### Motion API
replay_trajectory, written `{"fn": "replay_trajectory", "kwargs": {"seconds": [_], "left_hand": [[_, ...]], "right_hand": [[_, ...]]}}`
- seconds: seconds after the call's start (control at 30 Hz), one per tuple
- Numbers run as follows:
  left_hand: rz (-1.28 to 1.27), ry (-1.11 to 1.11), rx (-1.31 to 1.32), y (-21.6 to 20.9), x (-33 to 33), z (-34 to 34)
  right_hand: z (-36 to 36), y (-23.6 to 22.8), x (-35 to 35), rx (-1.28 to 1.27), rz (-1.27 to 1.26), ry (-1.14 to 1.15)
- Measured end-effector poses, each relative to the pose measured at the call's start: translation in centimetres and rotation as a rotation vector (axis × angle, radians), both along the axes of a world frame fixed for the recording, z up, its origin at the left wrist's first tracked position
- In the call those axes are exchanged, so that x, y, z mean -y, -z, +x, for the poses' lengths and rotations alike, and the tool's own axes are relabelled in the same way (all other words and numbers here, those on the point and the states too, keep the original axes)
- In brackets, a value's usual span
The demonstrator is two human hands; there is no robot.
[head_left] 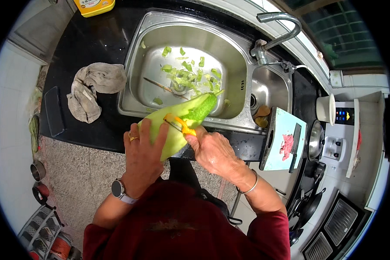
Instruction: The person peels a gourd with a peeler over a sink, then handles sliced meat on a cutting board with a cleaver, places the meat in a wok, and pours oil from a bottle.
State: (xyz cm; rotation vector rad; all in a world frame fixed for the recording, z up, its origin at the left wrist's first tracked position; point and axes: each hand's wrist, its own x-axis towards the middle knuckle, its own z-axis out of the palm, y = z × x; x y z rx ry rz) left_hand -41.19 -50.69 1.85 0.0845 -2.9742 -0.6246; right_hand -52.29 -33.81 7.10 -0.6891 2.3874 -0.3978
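Observation:
A large pale-green gourd (172, 139) lies slanted over the near rim of the steel sink (136, 32), its tip pointing into the basin. Most of its upper side is peeled; darker green skin remains near the tip. My left hand (142, 158), with a ring and a watch, presses its fingers over the near end and steadies it. In my right hand (214, 149) is a yellow-orange peeler (184, 126), its blade against the gourd's flesh beside my left fingertips. Green peel strips (186, 79) lie scattered in the basin around the drain, with a thin brown stick (159, 84) among them.
Right of the sink, a light-blue cutting board (276, 149) holds chopped meat (286, 146) and a knife (295, 145). A faucet (290, 32) stands behind the small basin. Leftward on the black counter are a grey cloth (100, 78), a dark flat phone-like slab (53, 112) and a yellow container (93, 8).

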Motion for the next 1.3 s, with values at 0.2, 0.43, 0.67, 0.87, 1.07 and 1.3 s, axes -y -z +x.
{"fn": "replay_trajectory", "kwargs": {"seconds": [0.2,0.43,0.67,0.87,1.07,1.3], "left_hand": [[-0.011,-0.057,-0.056,0.1,0.6,-0.6],[0.039,0.096,0.243,3.1,1.1,2.8],[0.262,0.059,0.128,-0.1,2.3,-1.0],[0.551,-0.092,0.058,1.7,6.1,-6.1],[0.263,0.067,0.206,9.7,7.6,-16.5],[0.163,-0.016,0.305,19.7,6.8,-27.4]], "right_hand": [[-5.0,2.8,-2.2,-0.008,0.206,0.202],[-5.0,5.3,-2.5,-0.086,0.124,0.076],[-3.1,8.3,-1.7,-0.009,0.187,-0.131],[-8.4,6.1,-4.6,0.161,-0.028,0.303],[-8.6,6.3,-7.2,0.133,-0.06,0.289],[-9.0,7.1,-10.6,0.167,-0.117,0.343]]}}
